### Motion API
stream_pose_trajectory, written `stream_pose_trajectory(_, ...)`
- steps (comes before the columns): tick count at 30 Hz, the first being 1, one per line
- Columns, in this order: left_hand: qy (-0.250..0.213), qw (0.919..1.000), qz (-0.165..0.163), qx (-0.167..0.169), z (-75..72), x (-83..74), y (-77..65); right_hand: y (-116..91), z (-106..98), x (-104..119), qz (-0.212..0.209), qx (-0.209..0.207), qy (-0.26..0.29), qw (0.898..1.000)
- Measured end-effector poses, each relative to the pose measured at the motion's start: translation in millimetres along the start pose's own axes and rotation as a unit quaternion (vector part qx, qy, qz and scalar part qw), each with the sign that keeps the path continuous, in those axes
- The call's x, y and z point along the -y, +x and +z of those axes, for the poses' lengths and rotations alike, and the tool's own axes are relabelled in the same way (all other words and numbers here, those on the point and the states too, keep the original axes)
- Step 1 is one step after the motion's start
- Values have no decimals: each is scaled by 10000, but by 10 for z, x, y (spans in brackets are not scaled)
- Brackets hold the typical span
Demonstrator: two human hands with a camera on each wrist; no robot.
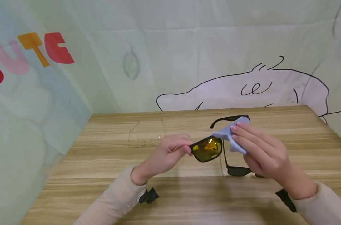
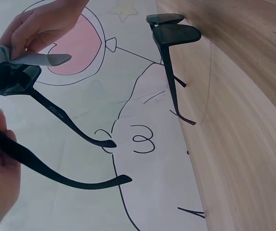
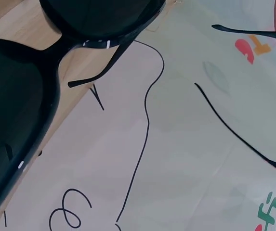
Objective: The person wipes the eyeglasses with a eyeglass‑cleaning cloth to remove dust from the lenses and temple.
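Yellow-lensed sunglasses [image 1: 207, 150]: one pair, held above the tabletop [image 1: 83, 175]; taken as landmark. Cloth [image 1: 231, 135]: one, pale blue, against the landmark pair's right half, hiding that lens in the head view. Hands: two. Left hand [image 1: 166, 153] pinches the landmark pair at its left end; right hand [image 1: 267, 153] grips the cloth at the other end.

Other eyewear: two pairs, both on the tabletop. Dark sunglasses [image 1: 239, 171] lie right of the landmark pair and nearer the person; thin-framed glasses [image 1: 147, 142] lie to its left.

Tabletop's far edge runs behind the landmark pair, along the printed backdrop [image 1: 111, 47]; side edges stand well apart from it, leaving room to either side and toward the person.

Landmark pair's long axis runs crosswise, tilted, right end higher in the head view; visible lens faces the person, temples point toward the backdrop.
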State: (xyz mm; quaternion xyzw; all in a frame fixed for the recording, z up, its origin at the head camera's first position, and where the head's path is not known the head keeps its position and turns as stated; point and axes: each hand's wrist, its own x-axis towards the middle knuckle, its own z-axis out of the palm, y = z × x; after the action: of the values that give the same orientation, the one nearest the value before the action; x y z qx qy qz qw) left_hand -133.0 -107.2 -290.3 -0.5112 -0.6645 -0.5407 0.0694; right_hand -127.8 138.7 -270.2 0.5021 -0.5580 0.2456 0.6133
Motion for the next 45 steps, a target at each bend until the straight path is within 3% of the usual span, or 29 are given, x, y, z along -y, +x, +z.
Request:
stream_pose_trajectory(6,-147,9998,-77,-121,-25,-4,-17,-61,-70,-53,414,-131,-306,9986)
stream_pose_trajectory(10,-167,9994,-159,-260,-31,-5,-24,-93,-97,-53,445,-214,-371,9981)
stream_pose_trajectory(18,-398,9982,-314,-309,-17,-31,-24,-103,-61,10,-355,-57,-217,9991)
stream_pose_trajectory(23,-625,9975,-311,-148,15,-43,-13,-26,16,17,-744,-356,-396,9958)
stream_pose_trajectory(26,-747,9958,-519,-52,44,-43,-10,20,37,22,-834,-513,-608,9933)
stream_pose_trajectory(32,-1018,9847,-1403,-145,98,-77,-2,67,9,45,-878,-480,-983,9901)
stream_pose_trajectory(35,-929,9791,-1793,-227,114,-101,7,65,1,52,-766,-504,-1081,9899)
stream_pose_trajectory(38,-728,9772,-1968,-321,122,-120,13,54,-11,59,-508,-385,-1112,9918)
stream_pose_trajectory(43,-172,9800,-1829,-768,108,-143,32,26,34,50,-52,-444,-1097,9930)
stream_pose_trajectory(45,63,9820,-1579,-1039,88,-144,54,19,58,43,149,-529,-1054,9929)
